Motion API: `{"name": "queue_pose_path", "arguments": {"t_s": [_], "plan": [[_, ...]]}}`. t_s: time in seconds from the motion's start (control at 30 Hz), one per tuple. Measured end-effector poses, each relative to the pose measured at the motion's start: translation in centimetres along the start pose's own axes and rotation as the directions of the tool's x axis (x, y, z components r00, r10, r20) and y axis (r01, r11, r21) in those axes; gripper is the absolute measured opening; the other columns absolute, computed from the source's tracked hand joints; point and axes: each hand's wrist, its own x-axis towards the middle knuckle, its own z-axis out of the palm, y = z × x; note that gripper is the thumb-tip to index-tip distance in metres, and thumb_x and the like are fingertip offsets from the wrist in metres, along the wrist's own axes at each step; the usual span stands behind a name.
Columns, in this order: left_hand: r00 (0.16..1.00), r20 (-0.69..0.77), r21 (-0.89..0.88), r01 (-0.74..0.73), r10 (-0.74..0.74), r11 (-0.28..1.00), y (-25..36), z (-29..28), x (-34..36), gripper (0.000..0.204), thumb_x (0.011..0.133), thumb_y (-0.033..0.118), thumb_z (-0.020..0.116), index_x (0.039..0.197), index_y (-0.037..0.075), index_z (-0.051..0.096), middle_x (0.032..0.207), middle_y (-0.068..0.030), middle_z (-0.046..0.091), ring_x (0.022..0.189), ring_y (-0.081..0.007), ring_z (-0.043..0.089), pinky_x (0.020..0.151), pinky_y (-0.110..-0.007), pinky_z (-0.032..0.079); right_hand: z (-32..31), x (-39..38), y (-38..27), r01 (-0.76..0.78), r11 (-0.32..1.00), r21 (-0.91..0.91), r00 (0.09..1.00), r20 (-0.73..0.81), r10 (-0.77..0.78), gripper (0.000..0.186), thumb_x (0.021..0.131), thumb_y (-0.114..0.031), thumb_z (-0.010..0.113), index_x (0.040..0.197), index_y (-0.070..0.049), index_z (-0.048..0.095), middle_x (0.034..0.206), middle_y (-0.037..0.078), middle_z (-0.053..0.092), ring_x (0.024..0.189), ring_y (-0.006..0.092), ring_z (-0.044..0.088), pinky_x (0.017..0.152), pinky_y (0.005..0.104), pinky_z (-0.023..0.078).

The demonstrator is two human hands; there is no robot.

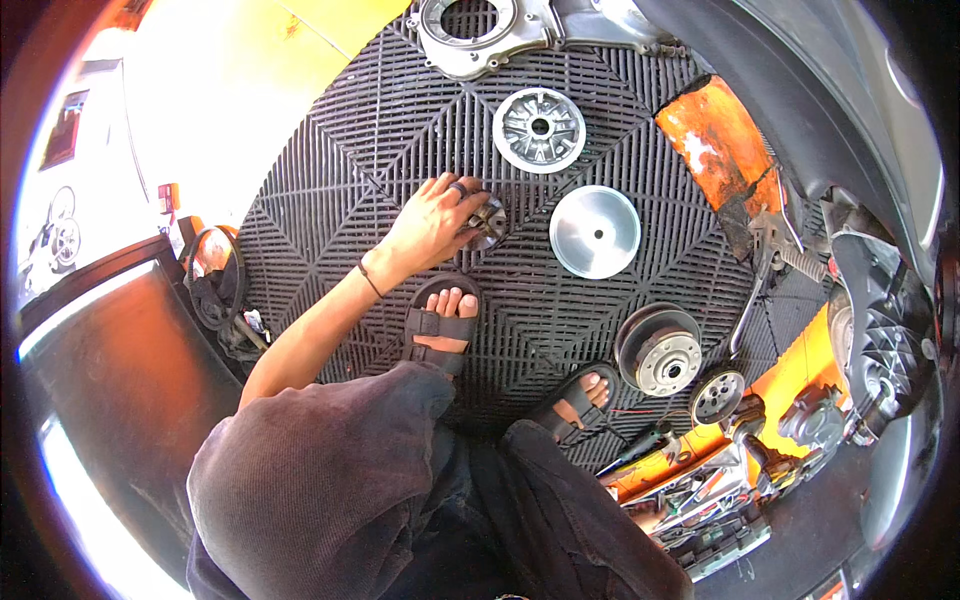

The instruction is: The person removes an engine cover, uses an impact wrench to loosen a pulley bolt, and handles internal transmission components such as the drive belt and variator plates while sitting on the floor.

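Note:
My left hand (438, 220) reaches out over the slatted mat, fingers curled round the edge of a small round metal part (489, 222) with dark recesses. The palm and fingers hide some of that part. To its right lies a smooth silver pulley disc (580, 250), and farther away a variator pulley half (517, 132) shows its ribbed, slotted side. At the lower right, a patch of skin among the tools looks like part of my right hand (648, 519); its fingers are hidden.
Nearer me on the right stand a pulley assembly (668, 365) and a perforated round part (717, 398). Loose tools fill a tray (690, 492) beside them. A large metal casing (470, 62) lies at the far edge, with vehicle bodywork (800, 100) along the right.

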Motion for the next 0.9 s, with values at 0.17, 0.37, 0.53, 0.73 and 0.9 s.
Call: {"name": "queue_pose_path", "arguments": {"t_s": [0.17,0.37,0.53,0.73,0.9], "plan": [[0.998,0.005,0.054,-0.062,0.062,0.997,0.2,0.8,-0.1,0.047,0.079,0.017,0.075,0.124,0.007,0.063,0.121,-0.0088,0.061,0.110,-0.0276,0.055,0.099,-0.040,0.045,-1.0,1.2,-1.8,0.204,0.962,-0.183,0.927,-0.280,-0.250,0.033,0.097,-0.024,0.049,0.118,-0.001,0.057,0.105,0.012,0.062,0.089,0.0226,0.061,0.075,0.0334,0.048],[0.996,0.062,0.069,-0.073,0.069,0.995,0.5,0.1,0.4,0.049,0.077,0.015,0.075,0.124,0.007,0.063,0.120,-0.0095,0.061,0.110,-0.0281,0.055,0.098,-0.040,0.045,2.7,-2.2,-3.8,0.612,0.673,-0.415,0.661,-0.199,-0.724,0.037,0.098,-0.020,0.050,0.128,0.002,0.049,0.110,0.017,0.062,0.093,0.0261,0.061,0.080,0.0381,0.049],[0.996,0.070,0.048,-0.065,0.062,0.997,0.0,-0.4,0.6,0.050,0.075,0.013,0.077,0.123,0.006,0.063,0.119,-0.0106,0.060,0.108,-0.0288,0.055,0.097,-0.040,0.045,7.5,-9.0,-6.0,0.878,0.415,-0.239,0.450,0.114,-0.886,0.044,0.098,-0.017,0.051,0.135,0.004,0.043,0.114,0.020,0.061,0.097,0.0291,0.062,0.084,0.0419,0.051],[0.989,0.126,0.014,-0.082,0.079,0.997,0.0,-0.6,1.0,0.045,0.075,0.012,0.077,0.118,0.003,0.063,0.115,-0.0122,0.062,0.111,-0.0283,0.056,0.099,-0.039,0.045,10.4,-16.9,-6.0,0.919,0.364,0.149,0.259,0.465,-0.846,0.036,0.098,-0.007,0.051,0.131,0.005,0.048,0.103,0.015,0.062,0.088,0.0233,0.062,0.076,0.0344,0.051],[0.984,0.144,0.000,-0.109,0.108,0.994,0.0,0.2,1.2,0.050,0.075,0.016,0.079,0.119,0.003,0.061,0.113,-0.0128,0.063,0.109,-0.0300,0.057,0.099,-0.040,0.046,11.9,-19.8,-5.6,0.861,0.497,0.107,0.314,0.657,-0.685,0.037,0.092,-0.003,0.058,0.127,0.007,0.053,0.104,0.018,0.065,0.088,0.0283,0.066,0.080,0.0374,0.053]]}}
